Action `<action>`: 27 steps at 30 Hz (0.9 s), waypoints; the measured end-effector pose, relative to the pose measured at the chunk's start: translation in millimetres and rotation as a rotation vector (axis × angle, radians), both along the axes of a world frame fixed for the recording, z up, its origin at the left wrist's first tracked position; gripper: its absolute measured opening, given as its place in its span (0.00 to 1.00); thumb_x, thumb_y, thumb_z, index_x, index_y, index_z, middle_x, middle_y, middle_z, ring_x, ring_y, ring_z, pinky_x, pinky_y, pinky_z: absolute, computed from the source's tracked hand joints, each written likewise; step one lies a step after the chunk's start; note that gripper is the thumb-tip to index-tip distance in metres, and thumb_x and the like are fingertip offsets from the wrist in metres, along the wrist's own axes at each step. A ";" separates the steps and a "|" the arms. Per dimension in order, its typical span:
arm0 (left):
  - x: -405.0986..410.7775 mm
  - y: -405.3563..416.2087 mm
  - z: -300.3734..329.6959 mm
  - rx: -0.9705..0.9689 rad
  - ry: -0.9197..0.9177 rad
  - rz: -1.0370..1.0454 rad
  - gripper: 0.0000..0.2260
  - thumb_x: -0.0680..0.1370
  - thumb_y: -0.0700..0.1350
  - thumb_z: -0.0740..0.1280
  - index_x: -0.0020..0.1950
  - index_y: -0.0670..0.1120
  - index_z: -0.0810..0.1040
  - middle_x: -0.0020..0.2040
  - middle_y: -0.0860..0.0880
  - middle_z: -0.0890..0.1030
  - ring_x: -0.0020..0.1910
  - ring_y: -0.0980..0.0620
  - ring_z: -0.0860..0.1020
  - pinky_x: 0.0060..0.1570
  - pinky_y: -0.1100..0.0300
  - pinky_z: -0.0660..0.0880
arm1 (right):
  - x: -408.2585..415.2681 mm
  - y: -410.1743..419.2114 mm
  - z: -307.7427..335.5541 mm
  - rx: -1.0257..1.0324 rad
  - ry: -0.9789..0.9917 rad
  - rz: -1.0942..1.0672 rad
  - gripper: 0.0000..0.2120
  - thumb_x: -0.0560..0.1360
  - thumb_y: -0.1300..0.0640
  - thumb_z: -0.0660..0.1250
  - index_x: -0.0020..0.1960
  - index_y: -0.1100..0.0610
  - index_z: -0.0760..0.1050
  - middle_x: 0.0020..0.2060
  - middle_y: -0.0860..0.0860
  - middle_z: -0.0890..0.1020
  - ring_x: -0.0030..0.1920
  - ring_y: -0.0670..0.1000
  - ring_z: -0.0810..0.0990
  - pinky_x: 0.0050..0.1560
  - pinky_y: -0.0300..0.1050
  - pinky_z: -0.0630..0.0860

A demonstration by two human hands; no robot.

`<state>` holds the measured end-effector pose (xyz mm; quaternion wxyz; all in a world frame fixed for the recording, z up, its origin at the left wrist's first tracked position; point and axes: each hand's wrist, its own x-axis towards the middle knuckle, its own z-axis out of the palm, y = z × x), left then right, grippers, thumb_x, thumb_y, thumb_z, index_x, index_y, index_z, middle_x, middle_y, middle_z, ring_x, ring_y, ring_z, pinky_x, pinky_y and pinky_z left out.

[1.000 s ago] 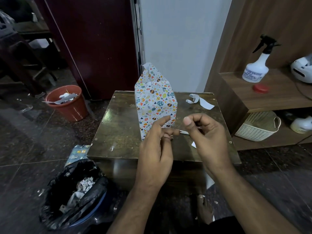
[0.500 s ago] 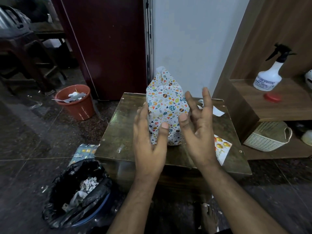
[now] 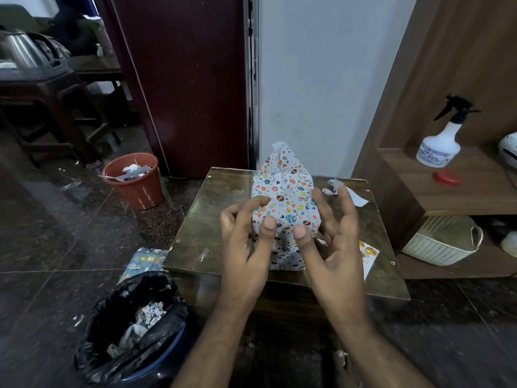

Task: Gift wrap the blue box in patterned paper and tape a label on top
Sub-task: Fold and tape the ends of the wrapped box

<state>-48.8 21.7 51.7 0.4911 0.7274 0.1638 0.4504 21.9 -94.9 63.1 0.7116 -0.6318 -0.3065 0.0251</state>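
Wrapped box point(image 3: 285, 191) stands upright near the middle of the surface point(image 3: 212, 219), a bit toward its far edge. Long axis vertical; top end pinched to a peak, with a white paper tip pointing up and slightly away toward the far edge. Blue box itself not visible, fully covered by patterned paper. Broad patterned face looks toward the camera. A lower flap of paper spreads out on the surface toward the near edge, below the hands.

Left hand point(image 3: 246, 242): fingers loosely curled, thumb tip and a fingertip touching the near face of the paper; looks like pressing or smoothing, no firm grip seen. Right hand point(image 3: 333, 242): fingers spread and mostly straight, thumb tip against the lower near face, other fingers off to the right side, holding nothing.

Step, as a judgement: closing and flattening end folds; wrapping mostly done, top peak and bottom flap still loose, no label on yet. Next move likely needs a steadying hold on the box, folding the loose flap flat, then tape.

White paper strips point(image 3: 347, 191) lie toward the far right corner; a printed sticker sheet point(image 3: 369, 253) near the right edge.
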 end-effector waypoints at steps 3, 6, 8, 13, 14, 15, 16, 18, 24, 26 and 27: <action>4.5 -3.3 -1.5 0.022 -0.006 -0.012 0.12 0.79 0.61 0.67 0.62 0.65 0.78 0.60 0.49 0.68 0.63 0.63 0.72 0.60 0.70 0.71 | 1.7 -6.1 3.2 -0.001 -0.018 -0.031 0.40 0.77 0.58 0.72 0.82 0.49 0.55 0.71 0.42 0.77 0.73 0.41 0.72 0.61 0.29 0.73; 9.6 -3.1 -3.3 0.024 -0.020 -0.014 0.13 0.77 0.58 0.70 0.60 0.59 0.78 0.62 0.47 0.68 0.67 0.63 0.69 0.63 0.73 0.66 | 10.9 -5.3 7.5 -0.041 -0.105 -0.066 0.37 0.77 0.57 0.73 0.81 0.52 0.59 0.65 0.40 0.82 0.68 0.43 0.78 0.58 0.29 0.74; 10.9 -2.1 -4.2 0.015 -0.042 -0.028 0.14 0.77 0.57 0.71 0.60 0.54 0.78 0.67 0.46 0.68 0.72 0.58 0.68 0.67 0.69 0.66 | 16.5 -2.4 10.5 -0.096 -0.190 -0.105 0.35 0.77 0.55 0.74 0.79 0.51 0.63 0.62 0.43 0.82 0.65 0.43 0.80 0.59 0.30 0.73; 17.4 -2.7 2.3 0.002 -0.073 -0.059 0.14 0.79 0.50 0.69 0.56 0.40 0.77 0.74 0.47 0.73 0.75 0.51 0.71 0.68 0.66 0.67 | 27.0 15.5 9.9 -0.141 -0.303 -0.153 0.27 0.78 0.42 0.70 0.75 0.35 0.64 0.64 0.35 0.74 0.65 0.45 0.80 0.68 0.62 0.74; 18.7 -3.8 3.0 -0.015 -0.074 -0.069 0.15 0.80 0.50 0.68 0.57 0.39 0.77 0.73 0.49 0.74 0.74 0.50 0.72 0.67 0.66 0.68 | 28.3 17.9 9.3 -0.132 -0.303 -0.159 0.27 0.78 0.41 0.70 0.74 0.34 0.64 0.63 0.33 0.75 0.64 0.46 0.80 0.67 0.64 0.74; 18.8 -5.1 3.4 -0.030 -0.083 -0.080 0.16 0.80 0.51 0.67 0.59 0.39 0.76 0.73 0.50 0.75 0.73 0.50 0.73 0.66 0.64 0.69 | 28.5 19.2 10.4 -0.113 -0.274 -0.158 0.27 0.77 0.42 0.71 0.74 0.35 0.66 0.61 0.34 0.76 0.63 0.48 0.80 0.66 0.63 0.75; 18.3 -5.7 3.7 -0.039 -0.101 -0.085 0.16 0.81 0.51 0.66 0.60 0.39 0.76 0.71 0.51 0.76 0.73 0.48 0.73 0.67 0.61 0.70 | 28.5 19.6 11.2 -0.079 -0.221 -0.150 0.28 0.77 0.44 0.72 0.74 0.38 0.67 0.59 0.36 0.78 0.62 0.49 0.81 0.64 0.59 0.77; 18.5 -3.7 10.3 -0.063 -0.130 -0.090 0.15 0.82 0.50 0.66 0.63 0.41 0.75 0.66 0.48 0.78 0.70 0.45 0.75 0.68 0.51 0.73 | 30.2 20.3 13.6 0.010 -0.077 -0.108 0.31 0.76 0.52 0.76 0.76 0.46 0.67 0.53 0.45 0.81 0.58 0.48 0.83 0.57 0.47 0.81; 35.3 26.3 39.7 -0.183 -0.097 -0.106 0.24 0.78 0.54 0.69 0.73 0.54 0.69 0.62 0.45 0.78 0.61 0.56 0.77 0.62 0.58 0.75 | 25.1 29.5 15.6 0.102 0.084 -0.053 0.35 0.77 0.64 0.74 0.77 0.50 0.62 0.44 0.55 0.78 0.52 0.50 0.81 0.57 0.53 0.81; 41.2 35.1 43.9 -0.228 -0.020 -0.196 0.30 0.77 0.58 0.70 0.77 0.54 0.67 0.68 0.57 0.78 0.68 0.65 0.74 0.65 0.64 0.74 | 23.7 31.2 13.7 0.129 0.104 -0.053 0.35 0.77 0.65 0.73 0.78 0.50 0.61 0.44 0.53 0.77 0.52 0.48 0.80 0.55 0.53 0.82; 43.1 37.7 44.3 -0.266 0.011 -0.267 0.33 0.77 0.60 0.72 0.78 0.52 0.66 0.69 0.60 0.78 0.70 0.65 0.74 0.65 0.65 0.74 | 23.9 31.8 13.1 0.134 0.104 -0.049 0.35 0.77 0.66 0.73 0.78 0.50 0.61 0.44 0.51 0.77 0.52 0.48 0.80 0.55 0.53 0.82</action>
